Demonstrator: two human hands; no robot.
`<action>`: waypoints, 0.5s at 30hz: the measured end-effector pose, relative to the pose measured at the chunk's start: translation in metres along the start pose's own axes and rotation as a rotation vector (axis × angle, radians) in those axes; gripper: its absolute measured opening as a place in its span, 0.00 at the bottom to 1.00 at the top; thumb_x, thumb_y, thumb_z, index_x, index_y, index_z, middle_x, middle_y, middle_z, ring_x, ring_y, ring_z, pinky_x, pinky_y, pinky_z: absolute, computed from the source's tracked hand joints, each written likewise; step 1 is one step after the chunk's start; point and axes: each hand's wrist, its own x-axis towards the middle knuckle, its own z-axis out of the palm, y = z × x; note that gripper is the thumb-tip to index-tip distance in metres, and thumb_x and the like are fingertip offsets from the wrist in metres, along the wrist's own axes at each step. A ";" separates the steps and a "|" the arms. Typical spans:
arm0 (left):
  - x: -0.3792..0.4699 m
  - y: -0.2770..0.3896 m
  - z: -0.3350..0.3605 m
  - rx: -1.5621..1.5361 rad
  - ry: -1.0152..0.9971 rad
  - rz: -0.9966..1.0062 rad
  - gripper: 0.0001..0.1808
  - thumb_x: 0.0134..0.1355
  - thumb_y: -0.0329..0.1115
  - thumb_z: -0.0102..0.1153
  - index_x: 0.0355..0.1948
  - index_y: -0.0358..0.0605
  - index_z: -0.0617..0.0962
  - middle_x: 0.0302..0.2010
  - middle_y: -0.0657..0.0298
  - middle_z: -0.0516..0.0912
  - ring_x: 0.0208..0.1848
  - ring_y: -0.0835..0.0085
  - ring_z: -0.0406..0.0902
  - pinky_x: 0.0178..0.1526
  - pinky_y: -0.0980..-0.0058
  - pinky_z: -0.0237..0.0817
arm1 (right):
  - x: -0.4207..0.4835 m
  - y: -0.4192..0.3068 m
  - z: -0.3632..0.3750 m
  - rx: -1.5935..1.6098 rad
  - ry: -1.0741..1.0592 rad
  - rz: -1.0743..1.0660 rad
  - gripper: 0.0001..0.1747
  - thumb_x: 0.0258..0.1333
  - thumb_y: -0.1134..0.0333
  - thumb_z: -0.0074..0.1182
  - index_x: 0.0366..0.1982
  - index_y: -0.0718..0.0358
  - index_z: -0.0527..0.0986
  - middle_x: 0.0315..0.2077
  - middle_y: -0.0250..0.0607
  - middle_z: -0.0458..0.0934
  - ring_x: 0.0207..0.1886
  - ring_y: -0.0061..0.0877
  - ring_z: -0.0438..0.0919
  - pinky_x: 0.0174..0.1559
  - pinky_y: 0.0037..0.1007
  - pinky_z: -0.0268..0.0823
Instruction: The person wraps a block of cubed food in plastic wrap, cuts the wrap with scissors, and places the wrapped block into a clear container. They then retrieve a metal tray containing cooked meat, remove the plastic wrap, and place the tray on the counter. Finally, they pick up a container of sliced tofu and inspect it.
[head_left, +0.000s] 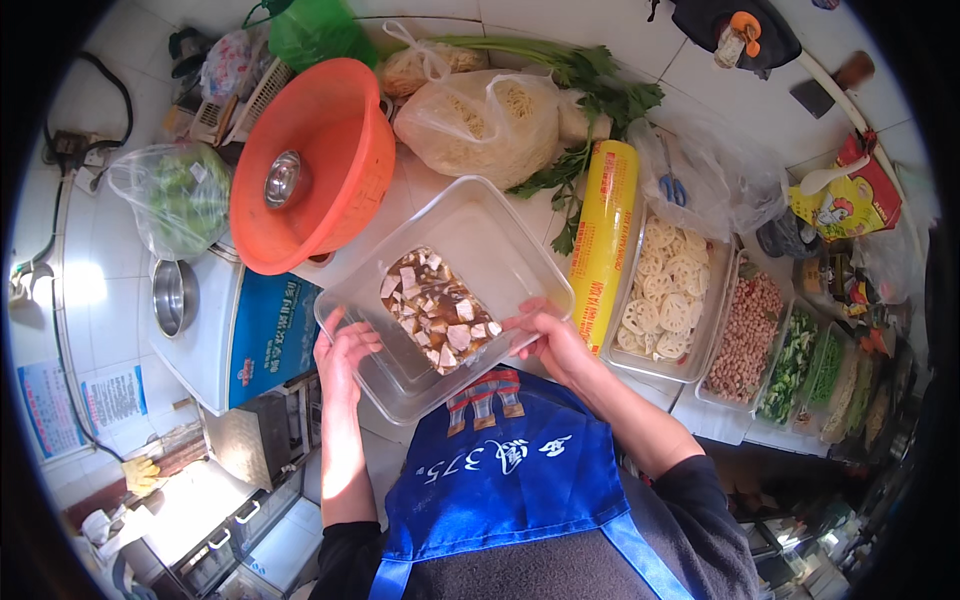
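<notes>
Between my two hands a clear rectangular plastic tub is held tilted in front of my blue apron. My left hand grips its left end, fingers over the rim. At the right end, my right hand has hold of the rim and wall. Pale cut chunks in brown liquid lie pooled in the tub; I cannot tell what food the chunks are. A large orange plastic basin with a small steel bowl in it is just beyond my left hand. A yellow roll of cling film lies to the right.
Right of the roll stand tubs of sliced lotus root, peanuts and chopped greens. Behind are a plastic bag of noodles and celery. Blue-handled scissors lie on clear bags. At left, a steel bowl rests on a white-topped appliance.
</notes>
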 end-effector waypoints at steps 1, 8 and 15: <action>-0.005 0.011 0.007 0.023 -0.006 0.008 0.29 0.66 0.23 0.48 0.69 0.33 0.66 0.48 0.47 0.83 0.44 0.60 0.86 0.46 0.66 0.81 | -0.008 0.002 -0.001 0.007 0.005 -0.006 0.24 0.61 0.72 0.47 0.58 0.67 0.60 0.44 0.60 0.82 0.30 0.36 0.84 0.31 0.29 0.74; -0.027 0.063 0.084 0.629 0.047 0.746 0.12 0.68 0.25 0.61 0.51 0.33 0.81 0.49 0.56 0.83 0.47 0.71 0.81 0.52 0.73 0.72 | -0.043 0.011 -0.016 0.071 -0.037 -0.057 0.22 0.59 0.72 0.47 0.56 0.66 0.66 0.46 0.57 0.83 0.34 0.33 0.83 0.34 0.30 0.73; -0.011 0.076 0.106 0.726 -0.271 0.409 0.09 0.71 0.31 0.62 0.42 0.33 0.85 0.38 0.67 0.84 0.39 0.84 0.76 0.44 0.83 0.68 | -0.056 0.019 -0.021 0.115 -0.064 -0.091 0.23 0.57 0.72 0.48 0.56 0.66 0.66 0.46 0.57 0.83 0.34 0.33 0.82 0.33 0.30 0.73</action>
